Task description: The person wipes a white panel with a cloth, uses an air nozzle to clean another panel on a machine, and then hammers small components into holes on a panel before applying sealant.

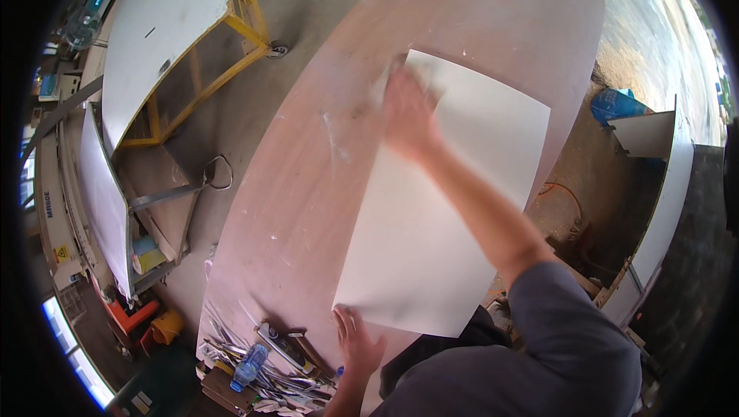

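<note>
Grey-sleeved right arm (493,219) crosses white panel (416,255); blue bottle (249,367) lies among tools (281,390).

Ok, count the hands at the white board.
2: the left hand at the near-left corner of the white board, the right hand, blurred, near its far-left corner.

Sheet (416,240) on the bench (292,194), tools (281,378) bottom left

Here's the bench, running up the middle of the frame, and the sheet lies along its right side! Right hand (410,113) at the sheet's upper-left edge, left hand (358,344) down by its lower-left corner. Just left of that hand, the tools pile up at the bench's lower-left end, a bottle (249,367) among them. Over in the upper left, a wheeled frame (246,28) carries a board (169,25). Far right, an open box (673,178), a bag (620,103) by its upper end.
</note>
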A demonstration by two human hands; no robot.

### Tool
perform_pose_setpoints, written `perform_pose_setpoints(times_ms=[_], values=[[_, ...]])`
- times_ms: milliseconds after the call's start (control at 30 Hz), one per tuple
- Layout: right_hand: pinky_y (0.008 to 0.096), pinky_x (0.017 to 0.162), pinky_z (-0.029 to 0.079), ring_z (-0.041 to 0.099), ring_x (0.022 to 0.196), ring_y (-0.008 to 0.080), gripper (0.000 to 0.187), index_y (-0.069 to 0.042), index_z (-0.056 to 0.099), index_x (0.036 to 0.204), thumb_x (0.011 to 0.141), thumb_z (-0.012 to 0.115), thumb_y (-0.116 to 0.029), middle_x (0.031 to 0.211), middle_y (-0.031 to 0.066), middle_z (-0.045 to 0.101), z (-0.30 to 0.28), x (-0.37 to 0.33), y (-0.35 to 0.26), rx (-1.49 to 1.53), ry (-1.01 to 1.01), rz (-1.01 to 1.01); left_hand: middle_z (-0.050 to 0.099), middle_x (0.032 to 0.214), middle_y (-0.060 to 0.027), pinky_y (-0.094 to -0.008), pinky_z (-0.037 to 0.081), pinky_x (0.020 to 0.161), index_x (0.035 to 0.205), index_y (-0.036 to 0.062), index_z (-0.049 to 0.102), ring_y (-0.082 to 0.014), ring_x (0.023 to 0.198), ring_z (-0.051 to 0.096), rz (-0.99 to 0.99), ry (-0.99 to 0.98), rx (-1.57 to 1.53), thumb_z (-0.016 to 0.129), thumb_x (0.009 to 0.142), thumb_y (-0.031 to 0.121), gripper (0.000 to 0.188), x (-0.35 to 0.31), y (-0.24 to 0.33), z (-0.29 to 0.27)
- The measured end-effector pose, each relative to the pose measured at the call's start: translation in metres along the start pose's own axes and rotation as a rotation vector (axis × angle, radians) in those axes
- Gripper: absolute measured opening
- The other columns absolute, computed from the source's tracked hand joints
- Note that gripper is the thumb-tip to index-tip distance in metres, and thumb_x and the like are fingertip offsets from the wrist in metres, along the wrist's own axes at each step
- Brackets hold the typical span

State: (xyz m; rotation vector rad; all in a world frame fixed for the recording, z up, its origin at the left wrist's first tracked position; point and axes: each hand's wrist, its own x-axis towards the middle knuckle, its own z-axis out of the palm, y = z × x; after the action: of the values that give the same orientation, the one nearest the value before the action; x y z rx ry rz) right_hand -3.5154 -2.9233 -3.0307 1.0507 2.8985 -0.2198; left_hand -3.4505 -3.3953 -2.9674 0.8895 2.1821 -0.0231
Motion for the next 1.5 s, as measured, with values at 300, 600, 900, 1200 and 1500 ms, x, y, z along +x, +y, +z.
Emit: perform_pose_setpoints(times_ms=[300, 600, 900, 1200, 1500], values=[[0.0495, 0.133, 0.006, 0.011, 0.165, 0.0365, 0.093, 0.006, 0.028, 0.164, 0.105, 0.043, -0.064, 0.175, 0.0208, 0.021, 0.053, 0.03, 0.074, 0.114, 0.17, 0.216, 0.007, 0.169, -0.0416, -0.0564, 0.019, 0.13, 0.162, -0.0102, 0.019, -0.0565, 0.159, 0.008, -0.019, -0.028, 0.081, 0.081, 0.083, 0.036, 0.11, 0.033, -0.018, 0.02], [0.0533, 0.132, 0.014, 0.013, 0.163, 0.0442, 0.099, 0.017, 0.023, 0.16, 0.1, 0.058, -0.055, 0.173, 0.0308, 0.019, 0.072, -0.129, 0.191, 0.166, 0.15, 0.475, 0.004, 0.169, -0.0419, -0.0567, 0.019, 0.13, 0.162, -0.0135, 0.015, -0.0571, 0.159, 0.005, 0.023, -0.064, 0.146, 0.082, 0.082, 0.032, 0.114, 0.056, -0.03, -0.019], [0.0506, 0.132, 0.018, 0.016, 0.161, 0.0463, 0.085, 0.02, 0.041, 0.149, 0.105, 0.049, -0.053, 0.17, 0.0327, 0.024, 0.032, -0.079, 0.262, 0.067, 0.19, 0.327, 0.005, 0.173, -0.0357, -0.0538, 0.02, 0.13, 0.167, -0.0029, 0.016, -0.0506, 0.161, 0.009, 0.097, -0.074, 0.178, 0.081, 0.083, 0.029, 0.111, 0.084, -0.017, -0.053], [0.0508, 0.132, 0.018, 0.011, 0.162, 0.0463, 0.085, 0.024, 0.051, 0.137, 0.102, 0.054, -0.054, 0.169, 0.0355, 0.022, 0.04, -0.206, 0.188, -0.016, 0.305, 0.153, 0.01, 0.173, -0.0325, -0.0508, 0.02, 0.132, 0.168, -0.0003, 0.019, -0.0471, 0.162, 0.012, 0.234, 0.056, 0.225, 0.075, 0.086, 0.025, 0.102, 0.12, 0.034, -0.028], [0.0516, 0.132, 0.018, 0.019, 0.161, 0.0442, 0.091, 0.02, 0.043, 0.148, 0.096, 0.063, -0.052, 0.169, 0.0321, 0.026, 0.086, -0.397, 0.076, 0.275, -0.065, 0.029, 0.014, 0.175, -0.0256, -0.052, 0.024, 0.13, 0.169, 0.0074, 0.023, -0.0429, 0.161, 0.018, 0.289, 0.061, 0.431, 0.071, 0.087, 0.024, 0.097, 0.09, 0.012, -0.013]])
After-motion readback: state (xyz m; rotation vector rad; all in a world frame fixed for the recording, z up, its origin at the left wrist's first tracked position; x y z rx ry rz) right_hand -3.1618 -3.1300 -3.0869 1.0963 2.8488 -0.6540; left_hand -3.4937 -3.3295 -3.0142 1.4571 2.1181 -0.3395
